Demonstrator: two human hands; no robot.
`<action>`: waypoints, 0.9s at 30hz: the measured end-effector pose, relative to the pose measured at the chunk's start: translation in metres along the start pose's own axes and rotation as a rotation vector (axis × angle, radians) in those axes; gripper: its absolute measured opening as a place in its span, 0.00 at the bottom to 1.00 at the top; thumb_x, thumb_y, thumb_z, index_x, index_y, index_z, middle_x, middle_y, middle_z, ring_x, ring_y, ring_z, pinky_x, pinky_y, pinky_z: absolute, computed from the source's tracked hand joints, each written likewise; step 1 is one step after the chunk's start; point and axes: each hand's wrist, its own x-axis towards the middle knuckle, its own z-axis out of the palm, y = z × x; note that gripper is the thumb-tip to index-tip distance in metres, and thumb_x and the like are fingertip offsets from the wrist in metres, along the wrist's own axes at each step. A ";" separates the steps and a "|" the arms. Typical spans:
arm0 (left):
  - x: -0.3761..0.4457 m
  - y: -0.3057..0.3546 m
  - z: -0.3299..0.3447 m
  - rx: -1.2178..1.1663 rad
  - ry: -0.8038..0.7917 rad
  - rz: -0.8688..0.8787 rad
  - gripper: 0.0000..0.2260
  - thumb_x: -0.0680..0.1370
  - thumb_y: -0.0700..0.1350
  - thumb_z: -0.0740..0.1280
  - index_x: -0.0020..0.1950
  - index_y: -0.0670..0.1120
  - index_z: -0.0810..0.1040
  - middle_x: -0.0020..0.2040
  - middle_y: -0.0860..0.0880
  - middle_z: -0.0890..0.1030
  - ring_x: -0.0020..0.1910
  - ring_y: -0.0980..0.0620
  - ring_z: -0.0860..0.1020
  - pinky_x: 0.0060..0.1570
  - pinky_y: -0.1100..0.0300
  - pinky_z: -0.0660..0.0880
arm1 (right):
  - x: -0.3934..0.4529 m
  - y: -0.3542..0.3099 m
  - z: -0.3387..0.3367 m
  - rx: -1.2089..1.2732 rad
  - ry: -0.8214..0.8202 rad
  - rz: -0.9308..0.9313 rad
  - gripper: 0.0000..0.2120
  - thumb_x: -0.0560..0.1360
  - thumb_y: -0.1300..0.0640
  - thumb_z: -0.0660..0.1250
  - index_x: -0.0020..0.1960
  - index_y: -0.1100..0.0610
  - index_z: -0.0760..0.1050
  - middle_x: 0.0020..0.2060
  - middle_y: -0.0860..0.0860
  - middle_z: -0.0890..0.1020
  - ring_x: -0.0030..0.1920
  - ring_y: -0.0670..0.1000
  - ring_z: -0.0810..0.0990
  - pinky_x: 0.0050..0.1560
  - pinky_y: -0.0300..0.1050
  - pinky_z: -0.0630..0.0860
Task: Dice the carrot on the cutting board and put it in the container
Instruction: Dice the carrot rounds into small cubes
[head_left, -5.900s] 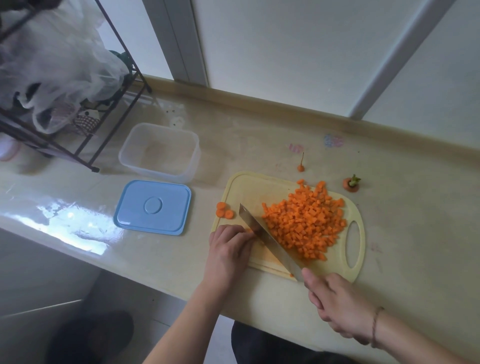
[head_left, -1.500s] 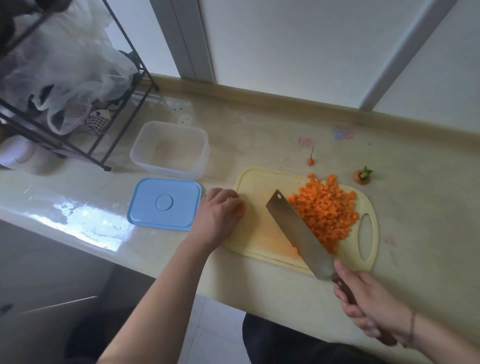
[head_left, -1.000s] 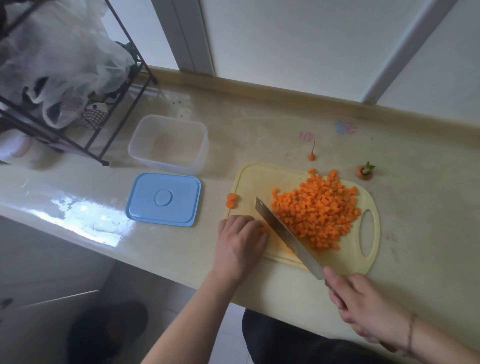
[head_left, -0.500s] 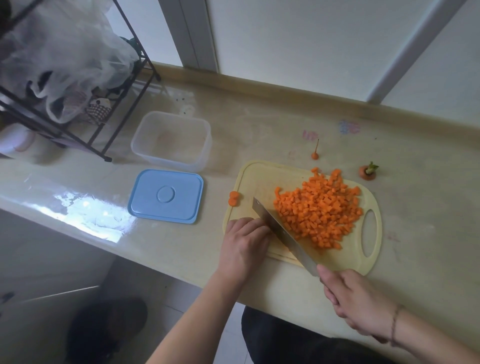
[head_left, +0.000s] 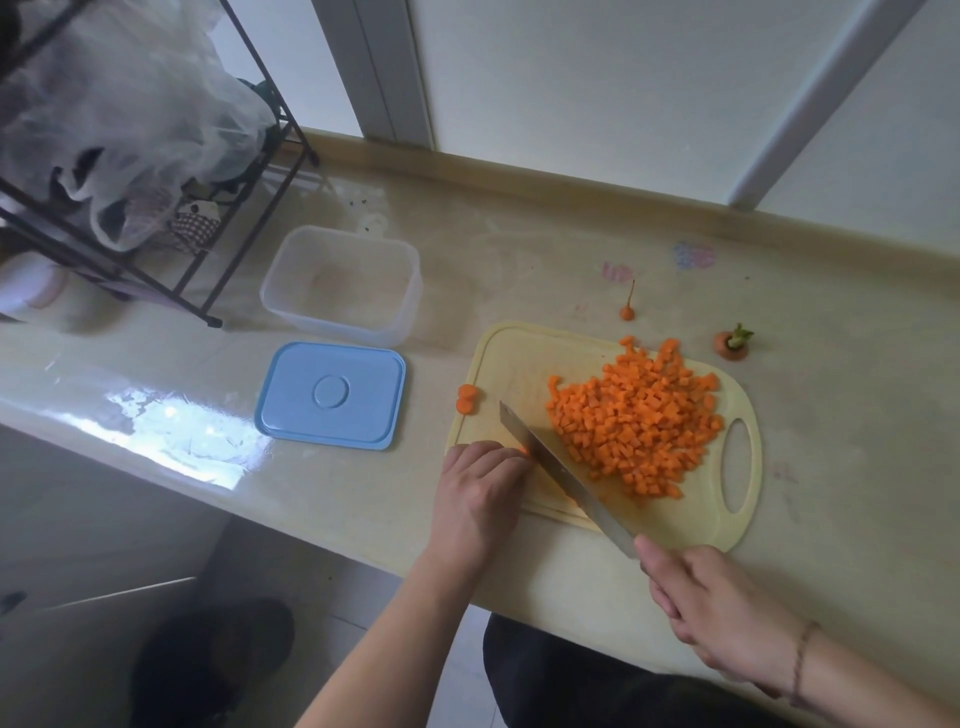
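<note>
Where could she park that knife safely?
Bare counter right of the cutting board, and between the blue lid and the near edge. Crowded: the diced carrot pile and carrot scraps behind the board.

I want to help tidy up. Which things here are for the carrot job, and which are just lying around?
For the job:
cutting board
knife
diced carrot
carrot slices
container
lid

Just lying about:
carrot top
carrot tip
wire rack
plastic bags
</note>
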 end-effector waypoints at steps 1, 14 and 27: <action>0.000 0.000 0.000 -0.005 0.003 0.002 0.07 0.79 0.42 0.67 0.45 0.43 0.85 0.47 0.50 0.86 0.49 0.51 0.79 0.47 0.58 0.70 | 0.001 0.000 0.001 -0.045 0.019 -0.019 0.29 0.73 0.32 0.50 0.27 0.55 0.63 0.19 0.47 0.65 0.19 0.44 0.62 0.23 0.33 0.60; -0.003 0.000 0.001 -0.057 0.006 -0.038 0.06 0.79 0.41 0.67 0.45 0.43 0.84 0.47 0.50 0.85 0.50 0.52 0.80 0.48 0.59 0.70 | 0.001 -0.002 0.007 0.088 -0.019 0.043 0.28 0.72 0.30 0.51 0.31 0.54 0.65 0.22 0.51 0.64 0.20 0.49 0.59 0.22 0.35 0.56; 0.003 0.002 -0.002 -0.085 -0.021 -0.201 0.08 0.73 0.38 0.64 0.44 0.43 0.84 0.41 0.51 0.83 0.44 0.51 0.79 0.45 0.58 0.71 | 0.014 -0.005 0.010 -0.181 0.049 -0.077 0.31 0.71 0.29 0.47 0.29 0.56 0.63 0.21 0.49 0.64 0.19 0.45 0.63 0.29 0.41 0.63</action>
